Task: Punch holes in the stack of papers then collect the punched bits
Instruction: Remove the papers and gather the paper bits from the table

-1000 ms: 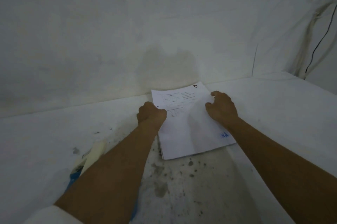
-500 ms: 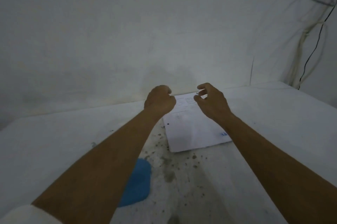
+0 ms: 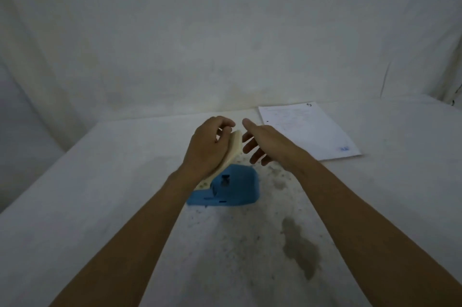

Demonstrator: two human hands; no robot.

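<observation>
The left hand [image 3: 208, 148] is curled over the cream lever [image 3: 231, 150] of the hole punch [image 3: 226, 188], fingers wrapped round its raised far end. The right hand [image 3: 262, 143] hangs just right of the lever with fingers spread wide, holding nothing. The punch's blue base sits on the white table [image 3: 100, 181], near the middle, among grey stains and specks. The stack of papers [image 3: 307, 131] lies flat, further back and to the right, apart from both hands and the punch.

The punch looks rigid and fairly weighty, best steadied by its base while the lever is pressed from its raised end. The paper is light and floppy and probably slides easily, so squaring the stack and gripping it by one edge should keep the sheets aligned. Any punched bits would be tiny and easily scattered.
</observation>
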